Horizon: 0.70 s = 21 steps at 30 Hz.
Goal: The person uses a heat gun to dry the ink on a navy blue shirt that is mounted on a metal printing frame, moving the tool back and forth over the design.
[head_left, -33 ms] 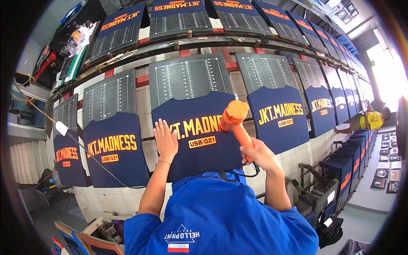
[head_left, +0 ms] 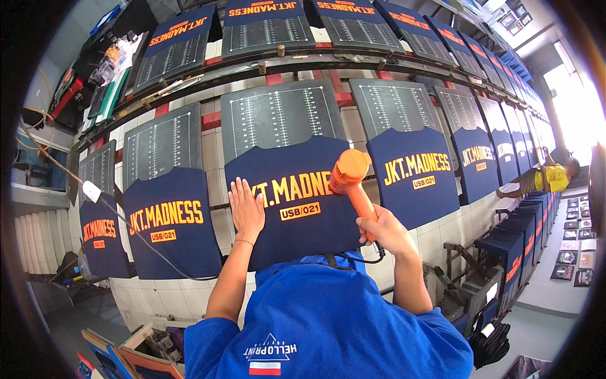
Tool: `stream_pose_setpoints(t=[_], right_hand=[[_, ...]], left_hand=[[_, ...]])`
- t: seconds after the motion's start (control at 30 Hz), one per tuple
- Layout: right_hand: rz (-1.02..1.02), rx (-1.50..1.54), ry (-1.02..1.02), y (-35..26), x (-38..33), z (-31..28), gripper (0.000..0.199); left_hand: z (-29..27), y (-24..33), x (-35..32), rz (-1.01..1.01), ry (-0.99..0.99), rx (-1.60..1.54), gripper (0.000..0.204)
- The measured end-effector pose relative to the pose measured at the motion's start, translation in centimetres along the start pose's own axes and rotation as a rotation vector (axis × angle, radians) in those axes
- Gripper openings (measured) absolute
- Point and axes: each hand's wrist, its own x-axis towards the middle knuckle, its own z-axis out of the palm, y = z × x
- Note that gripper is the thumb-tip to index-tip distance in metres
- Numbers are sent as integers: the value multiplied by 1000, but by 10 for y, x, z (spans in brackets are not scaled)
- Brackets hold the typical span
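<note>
While my left hand (head_left: 245,211) presses flat, open-palmed on the navy shirt (head_left: 293,218), my right hand (head_left: 386,232) grips the orange heat gun (head_left: 352,180); lingering could scorch the print.

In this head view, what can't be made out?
- Heat gun nozzle: points away toward the shirt, so it is hidden.
- Shirt's lower edge: behind the person's own head and shoulders.
- Right hand: its fingers wrap the handle, so any trigger is covered.
- Far boards at right: too small, washed out by window glare.
- Left hand lies flat on the shirt.

heat gun (head_left: 351,177) blocks shirt (head_left: 297,196) centre, gaps btwn boards
</note>
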Motion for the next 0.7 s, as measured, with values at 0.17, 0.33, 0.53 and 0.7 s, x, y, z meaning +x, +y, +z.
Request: stream_pose_setpoints(t=[0.17,0.33,0.53,0.7], right_hand=[[14,55,45,4,-7,-10,23],[2,102,50,11,-5,-5,23],[10,66,64,9,-7,-9,23],[1,108,60,6,3,-13,23]], left_hand=[[-4,9,-23,4,-51,-25,65],[-8,9,-44,84,-61,-90,68],[-3,-12,-3,5,12,-6,65],[3,-6,4,-17,11,2,64]])
